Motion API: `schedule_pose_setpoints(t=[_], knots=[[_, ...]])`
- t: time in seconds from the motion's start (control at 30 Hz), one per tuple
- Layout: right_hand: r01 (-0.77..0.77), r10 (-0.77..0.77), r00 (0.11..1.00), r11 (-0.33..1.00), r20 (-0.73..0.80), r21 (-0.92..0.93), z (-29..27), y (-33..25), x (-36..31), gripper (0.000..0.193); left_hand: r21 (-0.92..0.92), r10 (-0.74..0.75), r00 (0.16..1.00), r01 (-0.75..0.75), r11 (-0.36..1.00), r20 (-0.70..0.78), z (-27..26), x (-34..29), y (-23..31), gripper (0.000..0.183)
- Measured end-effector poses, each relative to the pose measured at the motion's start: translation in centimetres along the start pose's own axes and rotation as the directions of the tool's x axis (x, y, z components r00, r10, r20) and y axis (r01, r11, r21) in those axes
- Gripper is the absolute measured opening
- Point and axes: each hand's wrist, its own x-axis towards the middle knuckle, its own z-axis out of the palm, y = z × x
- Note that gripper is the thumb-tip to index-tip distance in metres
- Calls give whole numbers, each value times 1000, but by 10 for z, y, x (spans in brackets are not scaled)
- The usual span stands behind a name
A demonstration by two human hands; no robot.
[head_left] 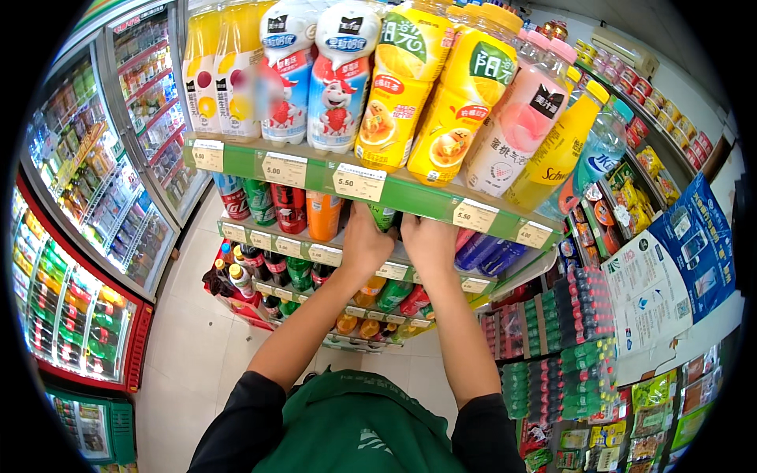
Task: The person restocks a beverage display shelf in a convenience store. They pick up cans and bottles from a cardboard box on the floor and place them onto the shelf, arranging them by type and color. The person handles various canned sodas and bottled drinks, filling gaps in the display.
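Both my arms reach into the second shelf of a drinks rack, beneath the top shelf's green edge. My left hand [368, 240] is closed against a green can [383, 216], its fingertips partly hidden. Just to the right of that can is my right hand [430, 239], its fingers out of sight under the upper shelf, so its grip does not show. An orange can [324, 215] stands left of my left hand, with a red can [289, 209] beyond it. Blue cans [490, 254] lie to the right of my right hand.
Yellow tea bottles [398, 94], strawberry milk bottles [341, 87] and a pink peach bottle [516, 118] crowd the top shelf. Price tags [359, 182] line its edge. Glass-door coolers [87, 292] stand left. Shrink-wrapped bottle packs [564, 347] and a blue-white leaflet [670, 260] are at right.
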Motion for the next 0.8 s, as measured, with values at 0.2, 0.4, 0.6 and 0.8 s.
schedule_pose_setpoints(t=[0.2, 0.4, 0.6, 0.8], knots=[[-35, 36, 999, 999, 25, -18, -8, -10, -25, 41, -191, -20, 995, 38, 981, 97, -8, 8, -15, 68], [282, -292, 947, 956, -135, -84, -33, 18, -114, 75, -306, -21, 961, 109, 946, 276, -21, 14, -18, 51], [285, -276, 925, 959, -262, -5, -88, 17, -181, 84, -250, -34, 949, 118, 961, 314, -21, 18, -13, 49], [-368, 486, 874, 665, -1, 650, -100, 3, -197, 56, 3, 215, 977, -215, 977, -5, -23, -16, 1, 67]])
